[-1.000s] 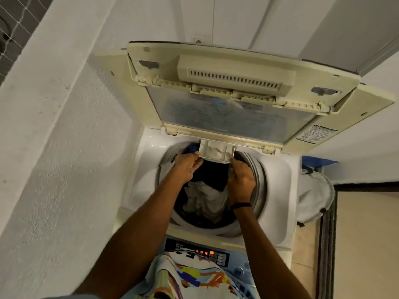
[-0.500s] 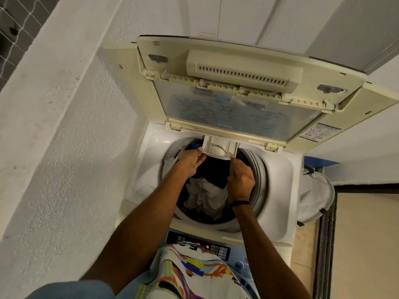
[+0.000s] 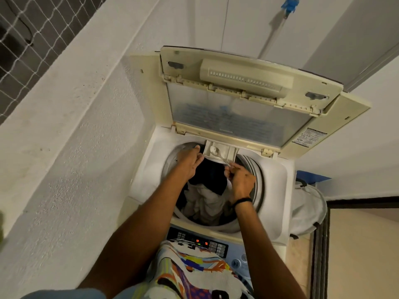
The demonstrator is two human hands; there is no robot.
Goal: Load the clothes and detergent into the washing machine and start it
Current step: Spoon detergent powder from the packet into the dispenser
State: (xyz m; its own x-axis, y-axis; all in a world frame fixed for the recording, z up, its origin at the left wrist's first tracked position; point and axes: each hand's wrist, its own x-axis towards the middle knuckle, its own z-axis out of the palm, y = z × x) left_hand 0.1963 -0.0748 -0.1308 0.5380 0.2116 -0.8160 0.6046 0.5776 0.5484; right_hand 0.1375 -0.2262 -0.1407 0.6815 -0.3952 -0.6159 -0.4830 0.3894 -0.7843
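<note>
The white top-load washing machine (image 3: 278, 190) stands with its cream lid (image 3: 237, 117) raised. Dark and white clothes (image 3: 207, 190) lie in the drum. At the back rim the small detergent drawer (image 3: 228, 151) is pulled out over the drum. My left hand (image 3: 190, 162) grips the drawer's left edge. My right hand (image 3: 241, 178) pinches the handle of a thin spoon (image 3: 223, 159), whose bowl rests in the drawer on a heap of white powder (image 3: 213, 149).
A control panel (image 3: 198, 241) with red lit digits runs along the front, partly under a colourful printed cloth (image 3: 194, 275). A rough white wall (image 3: 75, 147) is close on the left. A grey laundry bag (image 3: 306, 208) hangs at the machine's right side.
My right hand has drawn back from the drawer's right edge and now holds a spoon tipped into it. White powder shows in the drawer. The left hand stays at the drawer.
</note>
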